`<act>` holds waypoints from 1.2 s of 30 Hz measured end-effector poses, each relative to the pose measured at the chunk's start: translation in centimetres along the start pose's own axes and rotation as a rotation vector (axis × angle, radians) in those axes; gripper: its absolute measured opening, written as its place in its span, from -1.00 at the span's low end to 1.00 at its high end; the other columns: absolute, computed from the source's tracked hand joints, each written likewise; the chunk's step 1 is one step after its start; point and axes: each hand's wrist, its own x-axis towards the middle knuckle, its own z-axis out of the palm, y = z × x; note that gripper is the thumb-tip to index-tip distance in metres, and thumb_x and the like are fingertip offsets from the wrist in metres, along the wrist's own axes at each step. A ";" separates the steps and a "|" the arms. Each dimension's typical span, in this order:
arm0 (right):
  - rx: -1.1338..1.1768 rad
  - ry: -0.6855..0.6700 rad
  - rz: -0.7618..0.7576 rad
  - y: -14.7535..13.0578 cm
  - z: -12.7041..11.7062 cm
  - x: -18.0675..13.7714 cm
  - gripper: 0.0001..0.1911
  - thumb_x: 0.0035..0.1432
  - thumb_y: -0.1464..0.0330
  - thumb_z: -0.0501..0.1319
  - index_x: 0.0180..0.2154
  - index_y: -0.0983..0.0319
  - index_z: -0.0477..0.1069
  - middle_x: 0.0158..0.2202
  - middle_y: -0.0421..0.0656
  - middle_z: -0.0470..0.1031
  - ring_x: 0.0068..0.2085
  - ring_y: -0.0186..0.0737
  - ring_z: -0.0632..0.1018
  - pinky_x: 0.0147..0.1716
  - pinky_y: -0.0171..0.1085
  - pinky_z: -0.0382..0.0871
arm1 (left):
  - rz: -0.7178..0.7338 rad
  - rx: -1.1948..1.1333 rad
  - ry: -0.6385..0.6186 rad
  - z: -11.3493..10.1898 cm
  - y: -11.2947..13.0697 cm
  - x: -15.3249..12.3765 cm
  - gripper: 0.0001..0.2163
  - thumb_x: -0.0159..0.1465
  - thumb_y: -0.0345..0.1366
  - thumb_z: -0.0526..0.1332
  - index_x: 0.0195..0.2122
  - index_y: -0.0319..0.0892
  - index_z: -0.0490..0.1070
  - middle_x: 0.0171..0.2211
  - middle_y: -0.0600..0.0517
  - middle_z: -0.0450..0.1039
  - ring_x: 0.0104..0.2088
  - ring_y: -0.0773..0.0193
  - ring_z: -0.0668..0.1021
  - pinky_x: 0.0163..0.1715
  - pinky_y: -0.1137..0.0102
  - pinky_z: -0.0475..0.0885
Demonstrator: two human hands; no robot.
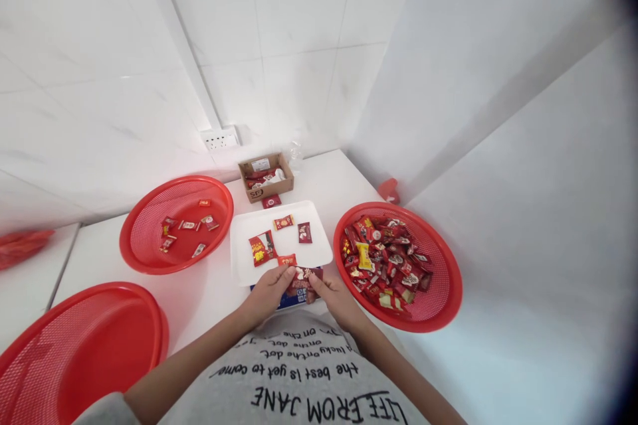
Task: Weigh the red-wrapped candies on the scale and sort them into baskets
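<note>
My left hand [272, 288] and my right hand [335, 296] pinch a dark red snack packet [303, 274] from both sides, at the near edge of a white tray [314, 212]. On that tray lie a larger red and black packet [262, 248], a small orange-red packet [284, 222], a dark red packet [305, 233] and a bright red packet [286, 260], partly covered by the held one. Beneath my hands a blue printed item [285, 302] pokes out, mostly hidden.
On the right, a red basket [451, 292] holds many wrapped snacks. Another red basket [130, 239] at the left has several small packets. A third red basket [158, 309] is nearer. Behind the tray stands a cardboard box [256, 194] with red packets, below a wall socket [220, 139].
</note>
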 end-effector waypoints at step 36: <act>-0.229 0.348 -0.400 -6.3 -1.0 -3.6 -0.74 0.23 0.24 -0.03 -0.16 0.16 0.34 -0.26 -0.15 0.46 -0.23 -0.29 0.47 -0.24 -0.30 0.38 | 0.044 -0.264 -0.048 0.3 4.9 -2.2 -0.68 0.03 -0.28 0.34 -0.21 -0.15 0.30 -0.44 0.11 0.39 -0.42 0.37 0.48 -0.37 0.43 0.38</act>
